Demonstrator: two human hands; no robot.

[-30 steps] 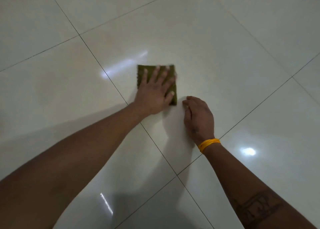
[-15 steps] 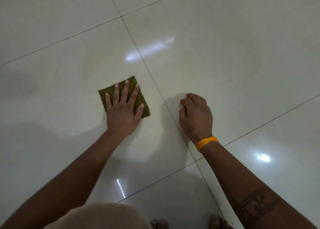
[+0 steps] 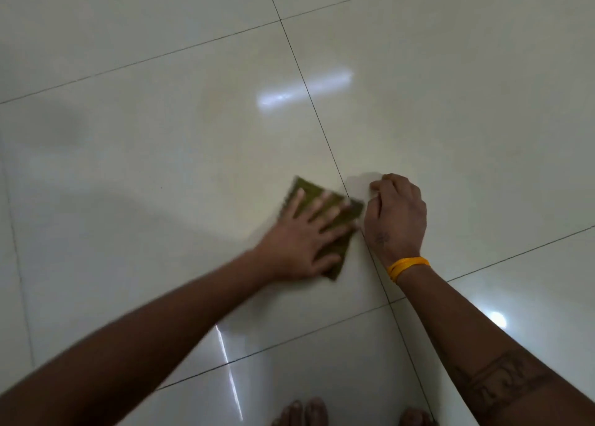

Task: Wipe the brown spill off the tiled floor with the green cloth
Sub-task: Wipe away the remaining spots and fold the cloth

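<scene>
Tiles (image 3: 161,155) spread bare and glossy beyond my hands on every side — wide room left, right and ahead. My left hand (image 3: 299,238) presses the green cloth (image 3: 341,229) flat, fingers straight and spread, just left of a grout line. My right hand (image 3: 397,216) rests beside it, fingers curled, gripping nothing. Motion blur smears cloth and fingers; I can make out no brown spill, and my toes (image 3: 302,412) are cut off below.

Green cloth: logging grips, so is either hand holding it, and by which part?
Neither grips it. The left hand presses flat on the green cloth; the right hand holds nothing.
</scene>
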